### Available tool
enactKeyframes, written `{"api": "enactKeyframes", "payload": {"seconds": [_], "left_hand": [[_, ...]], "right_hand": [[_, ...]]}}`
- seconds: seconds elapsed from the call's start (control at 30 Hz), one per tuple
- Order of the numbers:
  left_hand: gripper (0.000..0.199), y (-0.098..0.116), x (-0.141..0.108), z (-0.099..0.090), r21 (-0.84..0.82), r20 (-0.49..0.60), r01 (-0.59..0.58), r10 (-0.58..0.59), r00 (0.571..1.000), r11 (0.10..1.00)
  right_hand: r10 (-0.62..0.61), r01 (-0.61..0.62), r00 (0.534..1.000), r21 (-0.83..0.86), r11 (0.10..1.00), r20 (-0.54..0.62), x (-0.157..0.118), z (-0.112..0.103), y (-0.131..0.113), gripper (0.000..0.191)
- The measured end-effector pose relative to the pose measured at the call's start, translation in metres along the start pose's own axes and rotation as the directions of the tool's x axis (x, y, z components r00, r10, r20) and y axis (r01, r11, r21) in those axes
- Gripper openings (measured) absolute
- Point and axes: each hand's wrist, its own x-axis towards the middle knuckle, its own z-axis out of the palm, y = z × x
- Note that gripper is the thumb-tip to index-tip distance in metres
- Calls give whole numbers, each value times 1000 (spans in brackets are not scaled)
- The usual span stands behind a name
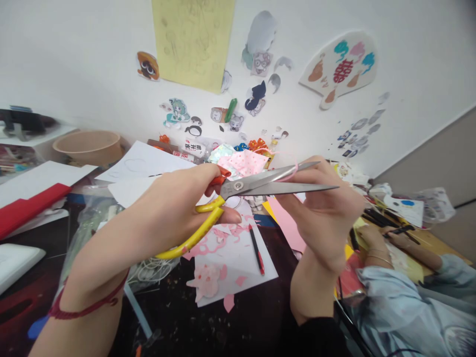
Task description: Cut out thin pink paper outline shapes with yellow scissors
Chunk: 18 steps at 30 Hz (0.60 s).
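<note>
My left hand is wrapped round the handles of a pair of scissors, with yellow and orange grips. Their blades point right and are spread a little apart. Behind the blade tips, my right hand is closed, its fingertips partly hidden. A thin pink strip curves out from those fingers and crosses between the blades. Below the hands, a white sheet carries pink paper scraps, a pink cut-out flower shape and a red-and-black pen.
Pink dotted paper stands at the back, below stickers on the wall. A beige bowl and a red strip-like object are at left. On the right, another person's hands hold dark scissors near a light blue sleeve.
</note>
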Motion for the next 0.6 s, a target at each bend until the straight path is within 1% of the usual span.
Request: {"api": "enactKeyframes", "payload": {"seconds": [0.27, 0.43, 0.5, 0.6], "left_hand": [[34, -3, -2, 1, -3, 9, -10, 10, 1000, 1000], [35, -2, -3, 0, 9, -14, -11, 11, 1000, 1000], [37, -2, -2, 0, 14, -10, -13, 13, 1000, 1000], [36, -1, -2, -1, 19, -13, -11, 11, 1000, 1000]], "right_hand": [[-23, 23, 1000, -10, 1000, 9, 1, -1, 0, 21], [-26, 26, 1000, -8, 1000, 0, -1, -1, 1, 25], [-14, 14, 1000, -24, 1000, 1, -1, -1, 1, 23], [-26, 26, 1000, -27, 999, 9, 0, -2, 0, 22]]}}
